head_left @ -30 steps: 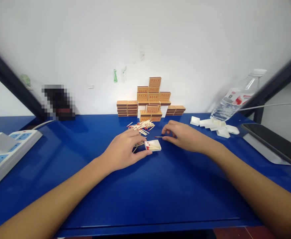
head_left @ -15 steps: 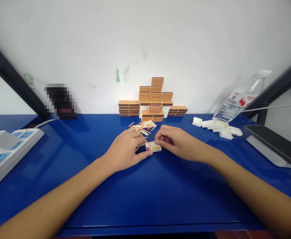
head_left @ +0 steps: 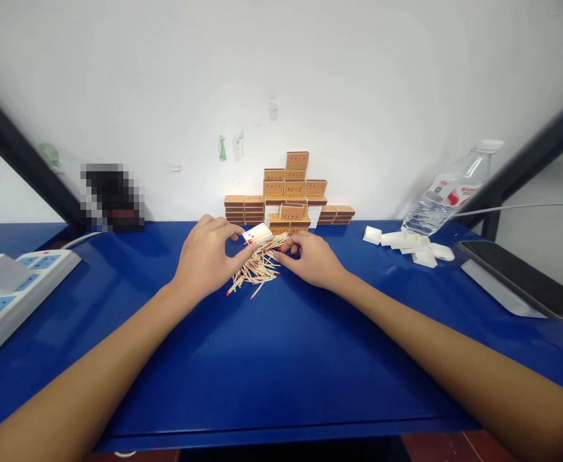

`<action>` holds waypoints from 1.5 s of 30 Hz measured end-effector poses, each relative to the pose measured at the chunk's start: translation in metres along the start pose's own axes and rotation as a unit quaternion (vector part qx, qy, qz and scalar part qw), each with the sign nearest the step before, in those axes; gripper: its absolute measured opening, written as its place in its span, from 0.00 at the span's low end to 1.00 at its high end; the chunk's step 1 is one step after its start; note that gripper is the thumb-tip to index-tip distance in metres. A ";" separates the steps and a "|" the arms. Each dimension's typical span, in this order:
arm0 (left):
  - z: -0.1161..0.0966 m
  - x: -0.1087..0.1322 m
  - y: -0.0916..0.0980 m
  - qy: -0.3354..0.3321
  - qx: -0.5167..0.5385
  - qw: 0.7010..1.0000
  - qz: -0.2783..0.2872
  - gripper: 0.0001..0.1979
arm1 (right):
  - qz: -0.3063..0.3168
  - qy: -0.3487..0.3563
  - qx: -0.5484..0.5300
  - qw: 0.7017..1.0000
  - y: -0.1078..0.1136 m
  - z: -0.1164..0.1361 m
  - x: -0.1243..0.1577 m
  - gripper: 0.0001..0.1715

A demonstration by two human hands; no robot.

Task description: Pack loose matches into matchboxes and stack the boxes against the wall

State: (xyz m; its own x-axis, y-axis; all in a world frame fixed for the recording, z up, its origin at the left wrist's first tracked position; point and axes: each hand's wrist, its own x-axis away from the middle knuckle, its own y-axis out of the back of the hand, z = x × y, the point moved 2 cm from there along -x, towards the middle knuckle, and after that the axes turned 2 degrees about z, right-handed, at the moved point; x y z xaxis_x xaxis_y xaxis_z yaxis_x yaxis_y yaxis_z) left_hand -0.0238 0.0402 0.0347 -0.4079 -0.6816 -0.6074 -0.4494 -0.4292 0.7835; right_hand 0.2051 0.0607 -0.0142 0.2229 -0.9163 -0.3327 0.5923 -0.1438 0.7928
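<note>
Two hands meet over loose matches [head_left: 257, 269] on the blue table [head_left: 281, 359]: the left hand [head_left: 207, 256] pinches a matchbox tray [head_left: 258, 233] just above them, the right hand [head_left: 312, 258] curls narrow-fingered at the pile, its grip unclear, and tilting could likely spill the tray's sticks.

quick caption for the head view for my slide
Left hand holds a white match tray beside loose matches on a blue table; right hand touches the pile.
</note>
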 end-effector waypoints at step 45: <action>-0.035 0.019 -0.017 -0.116 0.068 0.983 0.125 0.14 | 0.116 0.193 0.089 0.970 0.034 0.025 0.035 0.09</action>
State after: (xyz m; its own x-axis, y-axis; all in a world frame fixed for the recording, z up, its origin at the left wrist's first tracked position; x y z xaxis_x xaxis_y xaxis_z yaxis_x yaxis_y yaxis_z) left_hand 0.0039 0.0138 0.0150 -0.6827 -0.5950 -0.4242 -0.4079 -0.1713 0.8968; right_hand 0.2141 0.0142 0.0135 0.6278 -0.7284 -0.2746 0.3566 -0.0445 0.9332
